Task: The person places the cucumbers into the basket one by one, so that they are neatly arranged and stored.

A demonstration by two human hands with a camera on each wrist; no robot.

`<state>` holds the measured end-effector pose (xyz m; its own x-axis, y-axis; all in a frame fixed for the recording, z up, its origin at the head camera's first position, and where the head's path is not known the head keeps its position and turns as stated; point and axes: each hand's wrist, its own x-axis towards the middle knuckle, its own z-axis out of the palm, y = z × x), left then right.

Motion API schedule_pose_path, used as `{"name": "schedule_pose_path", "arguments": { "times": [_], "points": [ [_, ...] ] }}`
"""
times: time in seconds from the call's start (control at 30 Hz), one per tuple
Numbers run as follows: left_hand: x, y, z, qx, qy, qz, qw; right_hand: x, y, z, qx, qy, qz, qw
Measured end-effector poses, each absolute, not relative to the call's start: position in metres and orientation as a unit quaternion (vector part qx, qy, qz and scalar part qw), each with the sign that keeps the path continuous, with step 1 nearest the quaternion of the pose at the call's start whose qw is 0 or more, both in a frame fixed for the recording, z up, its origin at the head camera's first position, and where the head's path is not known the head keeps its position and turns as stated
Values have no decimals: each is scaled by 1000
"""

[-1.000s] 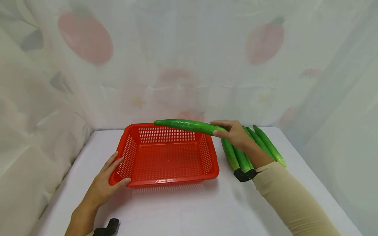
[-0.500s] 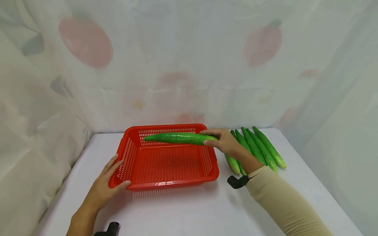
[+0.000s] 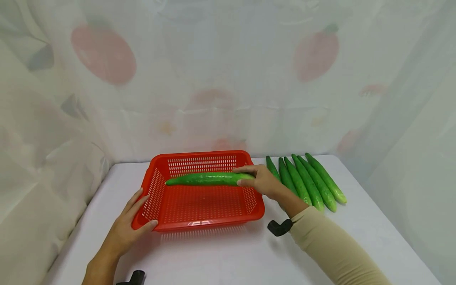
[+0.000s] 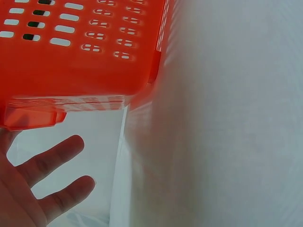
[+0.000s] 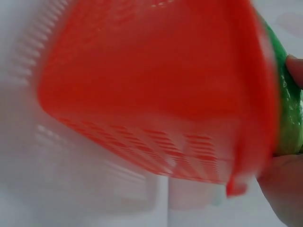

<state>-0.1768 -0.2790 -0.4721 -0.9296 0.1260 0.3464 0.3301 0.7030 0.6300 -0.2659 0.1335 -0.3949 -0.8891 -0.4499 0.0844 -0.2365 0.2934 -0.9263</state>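
In the head view my right hand (image 3: 261, 181) grips the pale end of a long green cucumber (image 3: 203, 179), thumb in front and fingers behind. It lies roughly level over the red plastic basket (image 3: 203, 226), its dark tip pointing left. The right wrist view shows the cucumber (image 5: 289, 113) between thumb and fingers beyond the basket's rim. My left hand (image 3: 122, 229) is spread at the basket's left front corner, fingers along the left rim and thumb near the front rim. In the left wrist view two straight fingers (image 4: 54, 158) stand apart from the basket wall.
Several more cucumbers (image 3: 315, 180) lie side by side on the white table (image 3: 213, 261), right of the basket; my right forearm hides part of them. A pale patterned curtain (image 3: 263, 79) rises behind the table. Black wrist devices (image 3: 279, 228) sit at both wrists.
My right hand has carried the cucumber left and down, from above the basket's back right rim to over its inside. The left hand stays almost still at the basket's corner.
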Motion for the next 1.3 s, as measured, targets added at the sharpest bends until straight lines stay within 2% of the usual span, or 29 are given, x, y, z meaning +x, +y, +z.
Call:
{"name": "schedule_pose_path", "arguments": {
  "times": [0.43,0.8,1.3],
  "points": [
    [-177,-277,-470,-128,-910,-368,144,-259,117,-408,-241,818,-510,111],
    [-176,-279,-472,-123,-913,-357,155,-252,111,-417,-318,846,-424,53],
    [-178,-280,-476,-120,-909,-369,151,-247,94,-423,-320,857,-389,110]
  ]
}}
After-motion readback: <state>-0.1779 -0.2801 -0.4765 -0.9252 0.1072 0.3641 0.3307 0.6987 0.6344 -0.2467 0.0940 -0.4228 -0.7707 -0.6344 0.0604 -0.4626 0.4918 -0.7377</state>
